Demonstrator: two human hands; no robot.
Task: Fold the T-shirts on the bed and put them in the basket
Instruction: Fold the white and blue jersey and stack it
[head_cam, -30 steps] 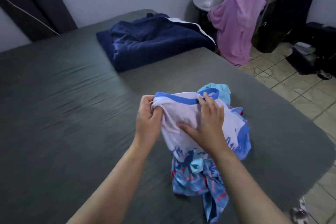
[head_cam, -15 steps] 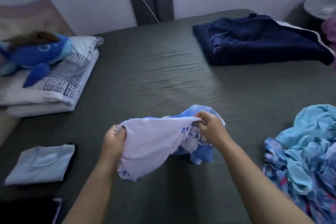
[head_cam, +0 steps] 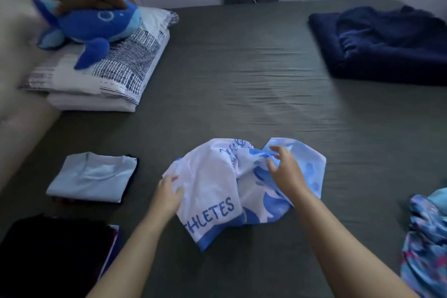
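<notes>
Head view. A white-and-blue T-shirt (head_cam: 217, 189), printed with lettering, lies crumpled on the bed (head_cam: 242, 80) at lower centre of the frame, its longer axis running roughly left to right. The left hand (head_cam: 167, 195) pinches the shirt's left edge; the right hand (head_cam: 285, 172), fingers (head_cam: 272, 164) curled, gathers fabric near the upper right. The hands thus bracket the garment, so spreading it flat calls for pulling them apart along that axis. A folded pale-blue shirt (head_cam: 93, 175) lies at lower left; unfolded patterned clothes (head_cam: 425, 244) wait at the right edge. No basket is visible.
</notes>
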